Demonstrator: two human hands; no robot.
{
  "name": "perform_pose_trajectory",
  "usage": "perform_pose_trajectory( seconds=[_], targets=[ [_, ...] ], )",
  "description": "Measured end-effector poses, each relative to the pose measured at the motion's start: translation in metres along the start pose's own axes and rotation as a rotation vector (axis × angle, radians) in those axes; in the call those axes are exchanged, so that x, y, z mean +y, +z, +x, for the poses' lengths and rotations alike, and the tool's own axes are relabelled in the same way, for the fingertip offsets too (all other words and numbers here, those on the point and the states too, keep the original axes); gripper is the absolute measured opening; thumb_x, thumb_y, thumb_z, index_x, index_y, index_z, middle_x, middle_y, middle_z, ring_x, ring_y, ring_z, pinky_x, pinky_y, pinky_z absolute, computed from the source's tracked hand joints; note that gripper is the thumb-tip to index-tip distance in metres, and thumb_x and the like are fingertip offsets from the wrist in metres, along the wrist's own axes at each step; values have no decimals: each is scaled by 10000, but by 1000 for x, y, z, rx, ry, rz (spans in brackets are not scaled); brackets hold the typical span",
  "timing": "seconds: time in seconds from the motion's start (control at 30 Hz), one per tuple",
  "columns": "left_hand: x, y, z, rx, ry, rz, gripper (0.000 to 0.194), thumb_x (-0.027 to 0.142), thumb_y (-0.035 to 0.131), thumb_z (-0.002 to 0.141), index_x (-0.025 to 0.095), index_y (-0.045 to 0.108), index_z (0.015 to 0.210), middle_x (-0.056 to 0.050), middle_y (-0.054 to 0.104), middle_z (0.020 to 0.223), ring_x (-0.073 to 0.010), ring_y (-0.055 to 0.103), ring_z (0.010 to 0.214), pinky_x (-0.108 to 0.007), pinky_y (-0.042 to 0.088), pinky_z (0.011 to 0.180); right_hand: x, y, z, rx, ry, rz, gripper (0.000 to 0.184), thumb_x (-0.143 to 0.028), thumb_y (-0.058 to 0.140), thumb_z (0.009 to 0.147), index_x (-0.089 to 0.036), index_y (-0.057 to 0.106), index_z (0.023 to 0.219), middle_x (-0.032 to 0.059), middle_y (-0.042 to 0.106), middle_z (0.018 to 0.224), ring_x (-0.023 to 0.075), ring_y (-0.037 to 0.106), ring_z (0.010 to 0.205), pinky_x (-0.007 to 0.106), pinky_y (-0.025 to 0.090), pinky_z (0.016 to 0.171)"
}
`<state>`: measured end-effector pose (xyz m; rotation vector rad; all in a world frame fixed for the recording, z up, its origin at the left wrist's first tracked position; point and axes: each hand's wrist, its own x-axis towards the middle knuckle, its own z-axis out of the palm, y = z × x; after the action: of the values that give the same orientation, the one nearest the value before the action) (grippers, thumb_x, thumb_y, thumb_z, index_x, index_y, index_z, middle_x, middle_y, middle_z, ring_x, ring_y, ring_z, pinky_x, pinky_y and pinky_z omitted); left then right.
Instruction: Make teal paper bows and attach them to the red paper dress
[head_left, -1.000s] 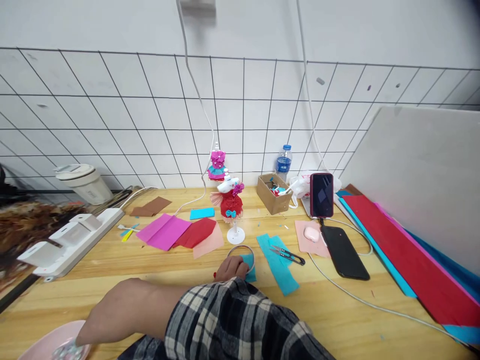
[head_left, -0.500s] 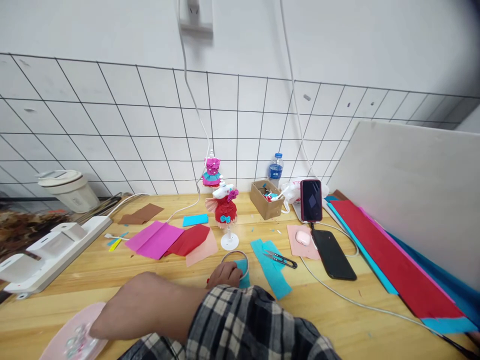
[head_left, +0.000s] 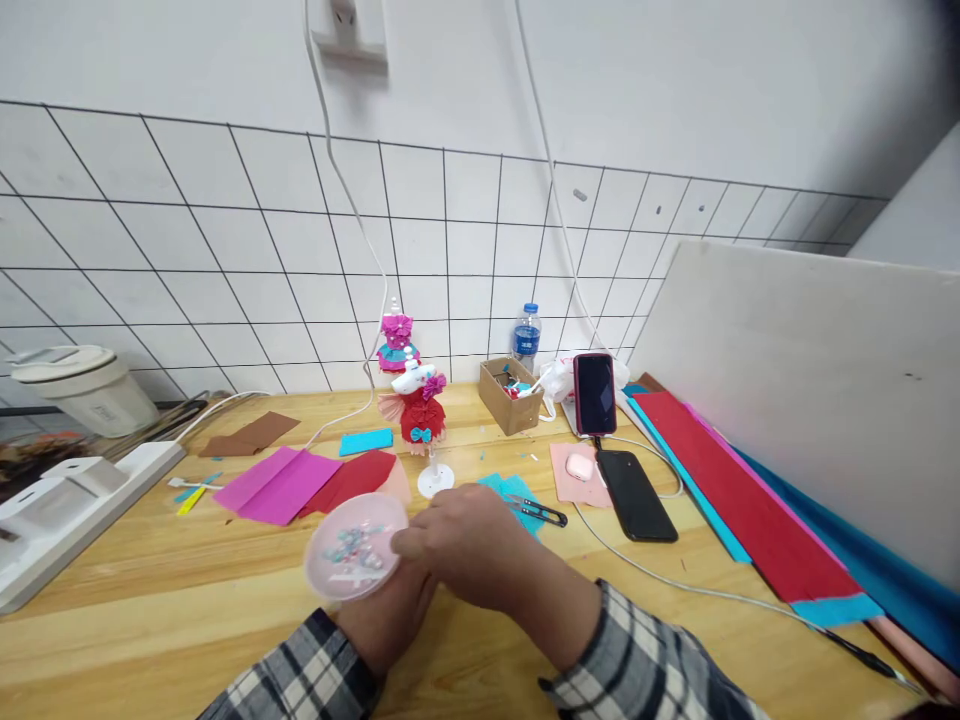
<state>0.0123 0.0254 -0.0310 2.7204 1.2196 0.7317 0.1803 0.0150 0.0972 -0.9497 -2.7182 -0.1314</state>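
Note:
A shallow pink plate (head_left: 318,578) with small clear, pale blue and white beads (head_left: 352,550) in it is slightly blurred. My right hand (head_left: 480,540) is closed on its right rim, thumb at the edge. Low in front, my left hand (head_left: 390,615) lies partly under the plate and my right hand. Its fingers are hidden, so I cannot see what they hold. Beyond the hands, a small figure in a red paper dress (head_left: 421,415) with a blue bow stands on a white round base (head_left: 436,481). Black thread snips (head_left: 541,512) rest on blue crepe paper (head_left: 496,484) to the right.
Magenta paper (head_left: 281,485) and red paper (head_left: 352,480) lie left of the figure. A second dressed figure (head_left: 397,345), a cardboard box (head_left: 511,405) and a water bottle (head_left: 527,335) stand behind. A phone (head_left: 636,495) with cables is right. A white power strip (head_left: 90,510) is left.
My right hand has brought the pink plate from the lower left corner to the middle, over my left hand. The hoop and blue piece by my left hand are now hidden. The view has shifted right.

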Motion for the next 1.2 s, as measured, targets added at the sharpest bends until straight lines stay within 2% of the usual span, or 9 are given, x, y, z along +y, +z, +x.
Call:
perform_pose_trajectory(
  seconds=[0.1,0.23,0.33,0.43,0.57,0.8,1.0,1.1,1.2],
  targets=[
    [1,-11,3,-34,-19,114,227,227,519,877,251,625,1077,-90,685,1084,-278,615,1008,-553,367,1012,22,2,-38,-30,166,-16,143,-161,570,853,-250,659,920,6,706,794,172,615,738,267,378,582],
    [4,-20,7,-164,-51,77,248,140,468,895,283,662,953,-6,712,1002,-198,653,907,-614,177,1092,56,8,-76,-128,410,-70,226,-199,531,903,-286,673,1056,31,720,892,163,633,846,249,389,661],
    [1,-25,7,-137,-25,25,255,200,438,930,284,647,1049,-26,693,1060,-189,634,956,-573,188,1096,85,13,-90,-151,584,-160,244,-263,471,948,-286,680,1072,55,718,931,171,636,885,247,388,693],
    [-8,-33,6,-64,-9,43,268,211,455,919,292,644,1090,-48,671,1074,-218,593,1015,-544,249,1044,110,20,-93,-155,668,-206,281,-309,423,973,-293,680,1084,56,720,948,177,636,914,254,385,716],
    [-22,-43,5,-127,82,48,282,183,524,872,338,669,1057,-26,661,1102,-227,563,1025,-436,339,930,128,34,-87,-191,740,-255,281,-283,421,972,-256,669,1101,81,709,964,187,616,969,259,377,732],
    [-19,-38,15,-219,146,15,249,152,497,902,300,691,952,-5,707,902,-199,571,927,-406,325,897,133,61,-82,-233,786,-278,251,-202,423,951,-217,634,1085,92,694,928,190,626,886,268,378,706],
    [-12,-38,16,-272,118,-92,170,179,487,921,245,644,911,-17,673,906,-204,551,929,-370,373,880,132,72,-85,-262,817,-295,259,-222,391,962,-228,620,1082,83,689,943,185,641,850,259,388,664],
    [-13,-38,14,-254,64,-138,160,191,466,928,225,622,916,-32,657,896,-207,547,895,-369,395,849,126,67,-83,-259,837,-309,329,-219,397,957,-236,519,1262,94,685,960,190,648,829,262,398,641],
    [-15,-38,12,-219,27,-195,174,193,428,935,206,599,908,-51,640,889,-211,546,880,-368,409,822,103,59,-78,-134,877,-292,472,-251,402,956,-211,336,1422,119,661,1020,201,637,859,274,418,647]
  ],
)
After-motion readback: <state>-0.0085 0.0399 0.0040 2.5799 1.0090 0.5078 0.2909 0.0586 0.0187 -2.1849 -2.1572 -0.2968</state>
